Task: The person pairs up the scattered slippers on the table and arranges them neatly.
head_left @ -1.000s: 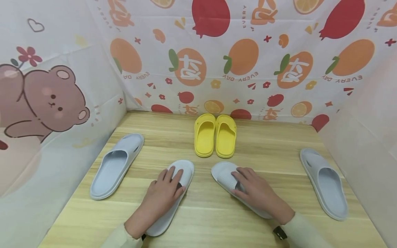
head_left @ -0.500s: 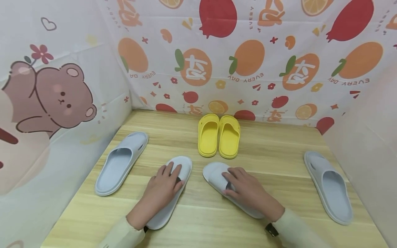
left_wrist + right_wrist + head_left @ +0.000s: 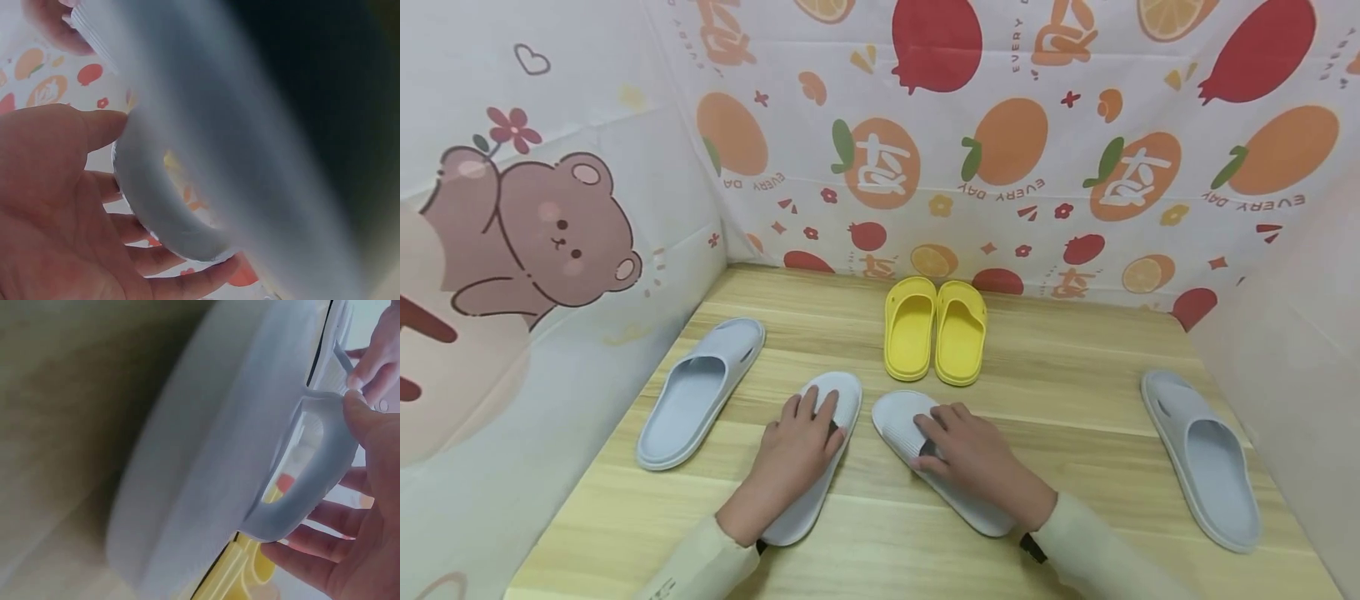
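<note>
Left hand: fingers closed over the left inner slipper's strap.
Right hand: right inner slipper gripped likewise.
Toe gap: just narrowed; both are apparently being drawn together.
Place: tabletop, nearer than the yellow slippers.

Head view high, forward-down; wrist views close beside gray slippers; yellow slippers shared by head and right wrist.

The right hand holds the grey slipper by its arched strap — yellow slippers beyond, the left hand near.
</note>
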Action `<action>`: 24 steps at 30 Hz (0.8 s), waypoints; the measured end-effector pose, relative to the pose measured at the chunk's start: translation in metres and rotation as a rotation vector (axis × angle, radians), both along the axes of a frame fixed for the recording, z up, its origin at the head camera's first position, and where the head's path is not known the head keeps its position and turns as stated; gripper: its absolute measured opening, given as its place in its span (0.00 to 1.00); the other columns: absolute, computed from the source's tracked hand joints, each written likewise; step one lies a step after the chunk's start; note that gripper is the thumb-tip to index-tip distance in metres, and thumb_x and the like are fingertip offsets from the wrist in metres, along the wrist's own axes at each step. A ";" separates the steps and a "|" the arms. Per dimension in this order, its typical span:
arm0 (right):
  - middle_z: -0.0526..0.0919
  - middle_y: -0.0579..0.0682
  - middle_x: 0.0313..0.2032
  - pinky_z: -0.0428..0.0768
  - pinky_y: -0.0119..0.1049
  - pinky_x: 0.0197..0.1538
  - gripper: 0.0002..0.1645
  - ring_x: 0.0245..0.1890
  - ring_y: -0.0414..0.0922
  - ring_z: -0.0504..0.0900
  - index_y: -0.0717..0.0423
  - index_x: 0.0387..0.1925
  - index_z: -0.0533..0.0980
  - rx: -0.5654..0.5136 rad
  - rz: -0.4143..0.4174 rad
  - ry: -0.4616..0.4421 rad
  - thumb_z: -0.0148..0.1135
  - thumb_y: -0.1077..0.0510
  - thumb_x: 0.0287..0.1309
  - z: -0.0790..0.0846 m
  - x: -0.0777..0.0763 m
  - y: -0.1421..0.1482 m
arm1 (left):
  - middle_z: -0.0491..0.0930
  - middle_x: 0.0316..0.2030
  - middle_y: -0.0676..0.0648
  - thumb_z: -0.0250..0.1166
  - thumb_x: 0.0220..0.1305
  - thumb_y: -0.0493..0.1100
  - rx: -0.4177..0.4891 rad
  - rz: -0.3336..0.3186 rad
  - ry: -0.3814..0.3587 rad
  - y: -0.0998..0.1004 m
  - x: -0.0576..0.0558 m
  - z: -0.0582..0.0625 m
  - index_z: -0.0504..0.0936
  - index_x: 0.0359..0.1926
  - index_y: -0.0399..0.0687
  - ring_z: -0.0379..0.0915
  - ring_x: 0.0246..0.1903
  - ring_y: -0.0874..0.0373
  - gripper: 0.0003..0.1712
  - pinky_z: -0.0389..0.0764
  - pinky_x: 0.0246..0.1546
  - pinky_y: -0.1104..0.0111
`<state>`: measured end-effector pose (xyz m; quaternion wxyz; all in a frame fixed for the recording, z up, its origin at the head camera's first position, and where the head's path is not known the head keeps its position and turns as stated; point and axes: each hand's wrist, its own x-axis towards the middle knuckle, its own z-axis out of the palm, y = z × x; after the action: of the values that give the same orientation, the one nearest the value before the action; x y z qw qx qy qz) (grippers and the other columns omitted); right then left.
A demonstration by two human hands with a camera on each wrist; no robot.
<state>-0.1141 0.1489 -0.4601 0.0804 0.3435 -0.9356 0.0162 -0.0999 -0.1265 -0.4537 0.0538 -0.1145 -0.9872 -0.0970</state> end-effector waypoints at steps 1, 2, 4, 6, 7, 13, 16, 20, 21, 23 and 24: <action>0.74 0.50 0.50 0.76 0.34 0.32 0.37 0.48 0.46 0.72 0.46 0.61 0.69 0.001 0.001 0.006 0.49 0.28 0.60 0.000 -0.001 -0.002 | 0.62 0.66 0.34 0.54 0.68 0.57 0.002 0.008 0.000 0.000 0.000 0.000 0.64 0.69 0.47 0.60 0.61 0.36 0.33 0.73 0.43 0.39; 0.75 0.49 0.49 0.74 0.33 0.29 0.37 0.46 0.46 0.72 0.46 0.61 0.70 0.004 0.002 0.014 0.49 0.28 0.60 0.001 -0.001 -0.005 | 0.62 0.65 0.34 0.54 0.68 0.57 0.003 0.014 0.001 0.000 -0.001 0.000 0.64 0.69 0.47 0.60 0.61 0.36 0.33 0.73 0.43 0.39; 0.74 0.49 0.46 0.70 0.32 0.26 0.37 0.43 0.45 0.71 0.46 0.59 0.70 0.010 0.000 0.022 0.49 0.28 0.60 0.001 -0.002 -0.010 | 0.63 0.65 0.34 0.55 0.68 0.57 0.007 0.025 0.005 0.000 -0.001 0.000 0.65 0.68 0.47 0.61 0.61 0.36 0.33 0.73 0.42 0.39; 0.74 0.48 0.44 0.67 0.31 0.23 0.36 0.41 0.45 0.70 0.46 0.58 0.71 0.023 -0.007 0.032 0.48 0.27 0.59 0.001 -0.003 -0.015 | 0.63 0.65 0.34 0.55 0.68 0.57 0.013 0.032 0.006 0.000 -0.002 0.000 0.65 0.68 0.47 0.61 0.61 0.36 0.33 0.73 0.42 0.39; 0.74 0.48 0.43 0.66 0.31 0.22 0.36 0.40 0.45 0.70 0.46 0.57 0.71 0.028 -0.012 0.033 0.48 0.27 0.59 0.001 -0.003 -0.017 | 0.63 0.65 0.34 0.55 0.68 0.57 0.016 0.035 0.007 0.000 -0.002 0.000 0.65 0.68 0.47 0.61 0.60 0.36 0.33 0.73 0.42 0.39; 0.73 0.48 0.36 0.62 0.32 0.18 0.35 0.34 0.45 0.70 0.47 0.52 0.72 0.062 -0.034 0.061 0.48 0.26 0.58 0.001 0.000 -0.031 | 0.63 0.65 0.34 0.56 0.67 0.57 0.018 0.047 0.008 0.000 0.000 -0.003 0.66 0.68 0.47 0.61 0.60 0.36 0.33 0.73 0.41 0.38; 0.72 0.48 0.33 0.60 0.32 0.15 0.34 0.31 0.44 0.69 0.48 0.48 0.72 0.054 -0.039 0.091 0.49 0.26 0.58 0.003 0.001 -0.039 | 0.62 0.65 0.34 0.56 0.67 0.57 0.023 0.056 0.004 0.000 0.000 -0.004 0.65 0.68 0.47 0.61 0.61 0.36 0.34 0.72 0.41 0.38; 0.70 0.48 0.29 0.58 0.32 0.13 0.33 0.28 0.44 0.68 0.49 0.43 0.72 0.037 -0.052 0.120 0.50 0.26 0.57 0.005 0.001 -0.049 | 0.62 0.64 0.34 0.56 0.67 0.58 0.025 0.077 0.005 -0.002 -0.002 -0.003 0.64 0.68 0.46 0.61 0.60 0.35 0.34 0.72 0.40 0.38; 0.70 0.48 0.28 0.59 0.32 0.13 0.33 0.27 0.44 0.68 0.49 0.42 0.72 0.033 -0.059 0.127 0.51 0.26 0.57 0.005 0.001 -0.052 | 0.62 0.64 0.34 0.56 0.67 0.58 0.023 0.082 0.009 -0.003 -0.003 -0.002 0.64 0.68 0.45 0.61 0.60 0.35 0.34 0.73 0.40 0.38; 0.70 0.48 0.28 0.60 0.33 0.13 0.33 0.26 0.45 0.68 0.50 0.41 0.72 0.031 -0.076 0.134 0.51 0.26 0.57 0.005 0.000 -0.058 | 0.63 0.64 0.33 0.57 0.67 0.58 0.021 0.090 0.015 -0.005 -0.006 0.000 0.64 0.68 0.45 0.61 0.60 0.35 0.35 0.72 0.40 0.38; 0.70 0.49 0.27 0.60 0.33 0.13 0.34 0.26 0.45 0.68 0.50 0.41 0.72 0.034 -0.085 0.135 0.51 0.26 0.57 0.005 0.000 -0.061 | 0.63 0.64 0.33 0.57 0.67 0.58 0.021 0.093 0.016 -0.006 -0.007 0.000 0.64 0.68 0.45 0.61 0.60 0.34 0.35 0.72 0.40 0.37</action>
<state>-0.1144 0.0877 -0.4549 0.1383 0.3051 -0.9418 -0.0263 -0.1067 -0.1324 -0.4538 0.0674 -0.0688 -0.9899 -0.1038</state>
